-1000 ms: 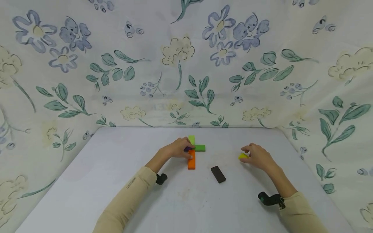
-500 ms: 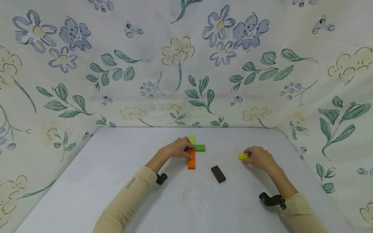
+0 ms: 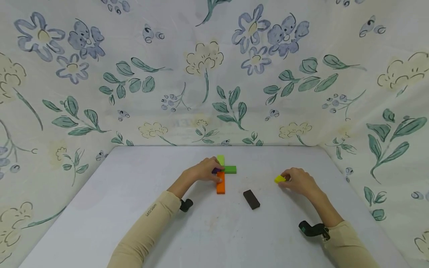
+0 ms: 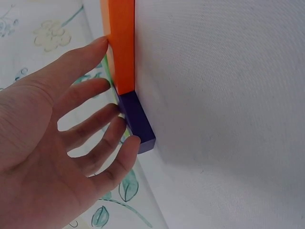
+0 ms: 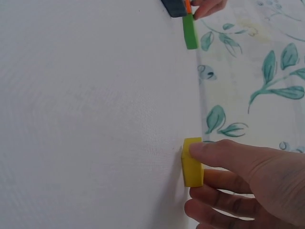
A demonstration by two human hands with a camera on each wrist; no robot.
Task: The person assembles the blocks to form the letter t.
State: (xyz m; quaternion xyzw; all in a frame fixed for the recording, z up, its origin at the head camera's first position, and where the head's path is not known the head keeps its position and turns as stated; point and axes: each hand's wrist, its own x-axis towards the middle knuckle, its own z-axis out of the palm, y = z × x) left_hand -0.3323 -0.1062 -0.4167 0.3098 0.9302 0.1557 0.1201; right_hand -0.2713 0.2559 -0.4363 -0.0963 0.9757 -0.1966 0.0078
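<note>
On the white table my left hand [image 3: 205,169] rests over a group of coloured blocks set in a cross. Its thumb touches the orange block [image 3: 221,187], and its fingers lie on the purple block [image 4: 138,119], partly covered in the head view. A light green block [image 3: 220,160] points to the back of the cross, a green block [image 3: 230,170] to the right. Off to the right, my right hand [image 3: 298,180] pinches a small yellow block [image 5: 192,169] between thumb and fingers; whether it touches the table I cannot tell.
A dark brown block [image 3: 251,199] lies at a slant between the two hands, nearer the front. Behind the table hangs a floral cloth [image 3: 187,108], which also runs down both sides. A black camera [image 3: 311,229] sits on the right wrist.
One second ago the right hand's fingers were spread about the yellow block; now they have closed in and pinch it. The left hand and the other blocks have stayed put.
</note>
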